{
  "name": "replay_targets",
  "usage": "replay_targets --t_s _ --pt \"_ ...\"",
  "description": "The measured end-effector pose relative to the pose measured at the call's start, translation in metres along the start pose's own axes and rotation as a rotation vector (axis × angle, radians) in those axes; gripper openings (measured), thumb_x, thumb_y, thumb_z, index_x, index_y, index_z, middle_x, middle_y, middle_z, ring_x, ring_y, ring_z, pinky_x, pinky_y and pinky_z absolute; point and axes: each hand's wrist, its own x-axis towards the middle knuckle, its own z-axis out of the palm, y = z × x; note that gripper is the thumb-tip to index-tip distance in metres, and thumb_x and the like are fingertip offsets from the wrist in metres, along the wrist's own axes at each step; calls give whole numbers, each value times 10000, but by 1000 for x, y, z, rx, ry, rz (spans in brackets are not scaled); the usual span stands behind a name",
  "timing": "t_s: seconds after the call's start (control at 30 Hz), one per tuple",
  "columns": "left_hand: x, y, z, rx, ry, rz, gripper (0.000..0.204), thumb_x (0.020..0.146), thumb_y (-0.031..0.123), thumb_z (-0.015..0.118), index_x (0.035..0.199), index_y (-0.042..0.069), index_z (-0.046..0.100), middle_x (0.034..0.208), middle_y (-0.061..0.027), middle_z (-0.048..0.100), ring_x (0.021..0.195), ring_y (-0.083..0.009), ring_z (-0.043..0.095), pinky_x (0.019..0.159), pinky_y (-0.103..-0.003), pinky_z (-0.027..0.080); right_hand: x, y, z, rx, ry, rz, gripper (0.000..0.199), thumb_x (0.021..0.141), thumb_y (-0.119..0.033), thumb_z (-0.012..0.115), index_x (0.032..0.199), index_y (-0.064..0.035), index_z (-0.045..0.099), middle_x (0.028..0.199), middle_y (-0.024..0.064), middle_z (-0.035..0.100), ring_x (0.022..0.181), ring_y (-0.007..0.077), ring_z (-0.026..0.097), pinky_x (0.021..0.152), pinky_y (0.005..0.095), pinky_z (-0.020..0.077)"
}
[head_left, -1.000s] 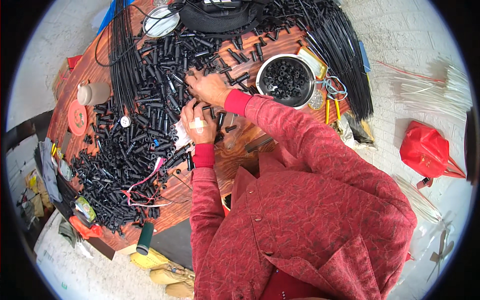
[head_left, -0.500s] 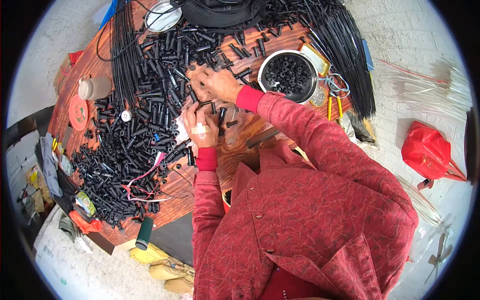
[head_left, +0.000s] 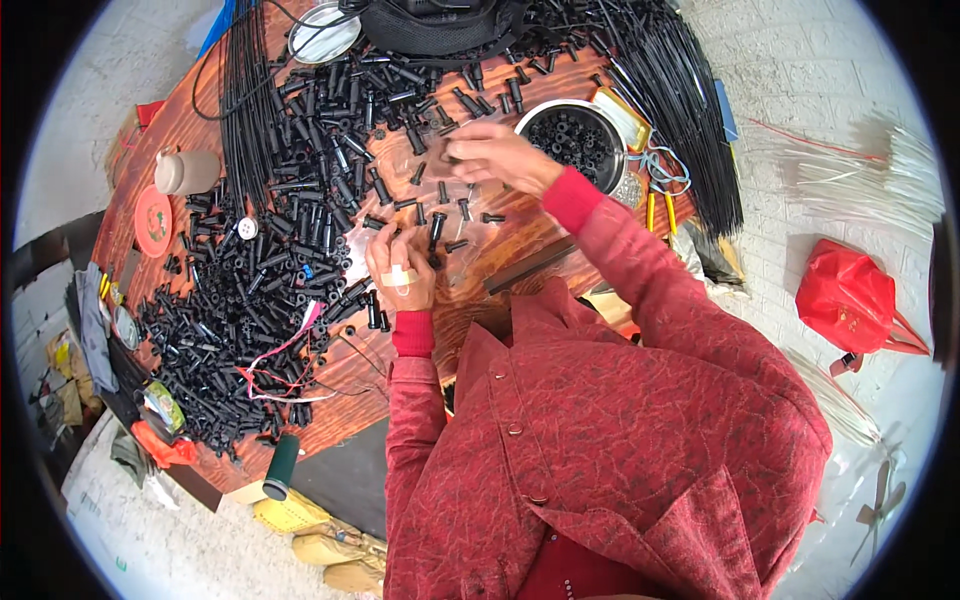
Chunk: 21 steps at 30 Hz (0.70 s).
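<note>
On the wooden tabletop, my left hand (head_left: 402,270), with a plaster on its back, rests beside several loose black bolt-like parts (head_left: 437,230). Its fingers curl downward and their tips are partly hidden, so anything in them cannot be made out. My right hand (head_left: 500,160) is above the table, left of a metal bowl (head_left: 622,168) of small black rings (head_left: 568,142). Its fingers are drawn together, with something small and dark at their tips, too unclear to name. A large heap of black tubular parts (head_left: 270,310) spreads to the left of both hands.
Long black rods (head_left: 690,130) lie at the right edge, near pliers with yellow handles (head_left: 660,212). A black bag (head_left: 435,30) stands at the back. On the left are a beige jar (head_left: 188,173) and a pink plate (head_left: 153,221); a green cylinder (head_left: 282,468) is at the near edge.
My right hand has moved right and away from the loose parts, toward the bowl, uncovering several black parts. My left hand stays nearly in place.
</note>
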Motion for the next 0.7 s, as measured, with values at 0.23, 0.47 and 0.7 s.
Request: replay_targets --t_s 0.23,0.47,0.7 --pt "1 5 7 -17 -37 24 223 832 -32 639 1002 93 712 1136 -123 639 1070 -354 587 950 -463 468 -78 -16 -82 -1191 514 -494 260 886 -157 764 1087 -8 695 934 102 724 706 174 705 655 315 567" --pt "2 21 19 -50 -41 81 289 777 -49 648 1016 101 709 1143 -107 643 1127 -372 575 993 -487 459 27 4 -16 -1375 410 -870 163 858 -254 704 979 -145 724 941 67 684 828 316 694 723 438 553" --pt "-13 24 12 -84 -49 25 285 761 -90 626 978 75 709 1097 -102 660 1074 -350 600 973 -467 478 89 17 1 -1690 407 -914 205 809 -160 696 994 -74 680 983 117 694 804 316 713 660 428 559"
